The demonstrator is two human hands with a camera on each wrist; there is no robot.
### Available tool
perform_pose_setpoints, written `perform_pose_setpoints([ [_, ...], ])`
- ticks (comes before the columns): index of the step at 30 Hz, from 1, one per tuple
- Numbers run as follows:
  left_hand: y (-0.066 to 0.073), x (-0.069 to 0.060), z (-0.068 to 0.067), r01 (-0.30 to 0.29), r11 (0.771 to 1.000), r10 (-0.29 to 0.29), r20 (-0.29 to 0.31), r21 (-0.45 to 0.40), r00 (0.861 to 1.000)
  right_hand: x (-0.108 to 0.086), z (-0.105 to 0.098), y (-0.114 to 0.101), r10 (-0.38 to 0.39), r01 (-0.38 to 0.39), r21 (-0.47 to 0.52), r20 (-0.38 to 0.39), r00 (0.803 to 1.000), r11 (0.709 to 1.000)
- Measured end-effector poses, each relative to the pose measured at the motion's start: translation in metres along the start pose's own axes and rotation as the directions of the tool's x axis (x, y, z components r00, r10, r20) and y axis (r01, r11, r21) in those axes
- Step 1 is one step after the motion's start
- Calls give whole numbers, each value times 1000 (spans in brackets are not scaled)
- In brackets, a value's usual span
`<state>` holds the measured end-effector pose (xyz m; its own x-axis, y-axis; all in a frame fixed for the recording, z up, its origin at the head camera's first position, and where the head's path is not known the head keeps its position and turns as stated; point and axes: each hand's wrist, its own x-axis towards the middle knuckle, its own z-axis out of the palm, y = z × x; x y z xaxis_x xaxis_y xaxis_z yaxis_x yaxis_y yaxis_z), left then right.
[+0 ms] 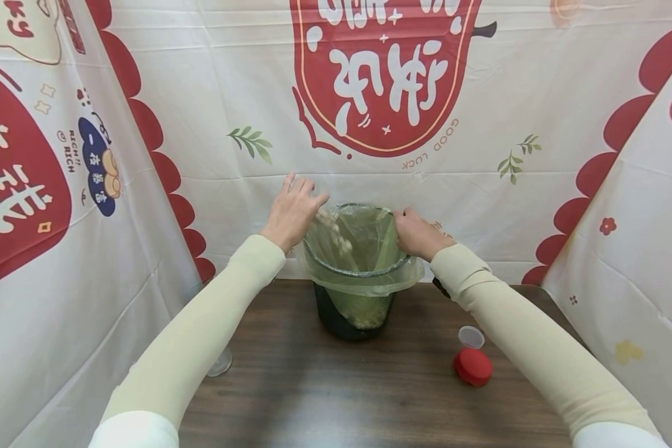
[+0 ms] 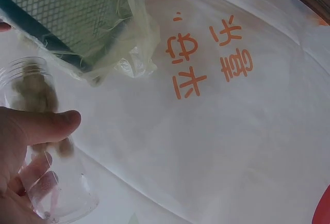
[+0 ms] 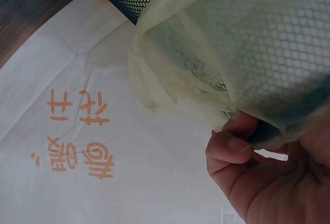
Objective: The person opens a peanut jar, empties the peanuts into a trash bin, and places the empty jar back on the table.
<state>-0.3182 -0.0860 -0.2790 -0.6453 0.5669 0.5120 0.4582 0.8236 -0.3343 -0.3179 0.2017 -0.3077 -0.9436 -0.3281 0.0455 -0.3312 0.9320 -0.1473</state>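
My left hand (image 1: 294, 211) grips a clear jar (image 2: 77, 193), thumb on one side and fingers round the other. The jar is tilted at the left of the bin's mouth, and blurred pale brown pieces (image 2: 33, 92) show in its neck end. More of these pieces (image 1: 341, 239) appear over the bin's opening in the head view. The black mesh bin (image 1: 344, 326) leans on the table, lined with a translucent yellowish bag (image 1: 364, 286) folded over its rim. On the bin's right side, my right hand (image 1: 417, 233) pinches the rim together with the bag.
A red lid (image 1: 473, 367) and a small clear disc (image 1: 471, 336) lie on the dark wooden table (image 1: 341, 398) at the right. Left, a clear round object (image 1: 221, 363) is partly behind my sleeve. Printed white cloth (image 1: 190, 149) hangs around the table.
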Motion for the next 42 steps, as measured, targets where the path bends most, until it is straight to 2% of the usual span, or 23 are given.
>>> perform_pose_setpoints([
  [10,1,1,-1,-32,999,32,9,32,999,1,0,-1,2,-1,-14,15,1000,1000],
  [19,3,1,-4,-48,997,48,3,60,999,2,1,0,0,0,-7,-10,1000,1000],
  [24,2,4,-9,-50,997,49,18,57,999,1,2,0,-5,5,-8,-18,1000,1000],
  [27,1,6,-14,-50,997,49,7,64,999,1,2,0,-9,8,-9,-20,1000,1000],
  [31,0,10,-20,-19,997,21,-23,72,1000,0,3,1,-21,20,-16,-33,999,1000],
  [36,0,14,-26,45,995,-42,-40,86,998,-1,3,1,-16,16,-9,-27,1000,1000],
  [42,2,11,-23,91,993,-88,-39,82,995,0,2,1,-10,10,-1,-13,1000,1000],
])
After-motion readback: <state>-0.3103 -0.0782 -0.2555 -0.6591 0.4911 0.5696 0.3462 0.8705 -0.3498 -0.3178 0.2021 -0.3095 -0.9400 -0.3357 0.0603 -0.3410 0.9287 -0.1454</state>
